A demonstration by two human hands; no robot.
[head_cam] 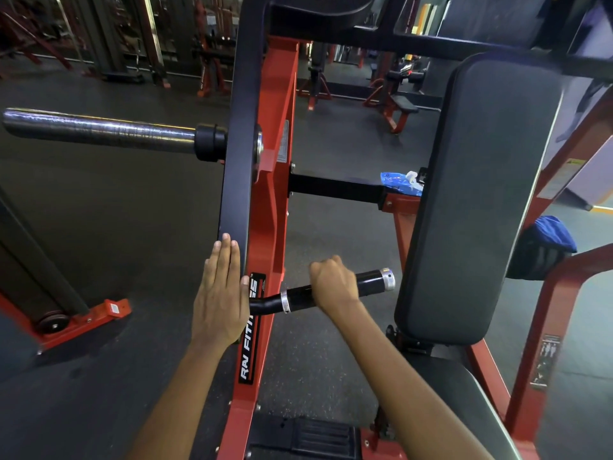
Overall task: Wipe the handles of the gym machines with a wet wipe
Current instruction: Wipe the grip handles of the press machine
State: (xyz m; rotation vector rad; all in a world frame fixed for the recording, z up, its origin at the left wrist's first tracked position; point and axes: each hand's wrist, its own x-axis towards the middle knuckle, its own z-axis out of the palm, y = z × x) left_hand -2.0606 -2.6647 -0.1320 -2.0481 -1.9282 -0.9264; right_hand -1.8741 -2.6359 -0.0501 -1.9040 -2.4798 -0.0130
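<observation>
While the left hand [220,290] lies flat and spread against the black lever arm [237,180], holding nothing, it seems to steady the machine. To its right the black handle [335,292] juts sideways from that arm, a rigid bar with metal rings at each end of its grip. The right hand [333,282] is curled around its middle; whether a wet wipe sits inside the fist cannot be told. Being fixed and stiff, the handle should take firm rubbing along its length, though its smooth grip may turn slick when damp. Farther right, a blue wipes packet [399,182] rests on the frame beside the back pad [481,194].
</observation>
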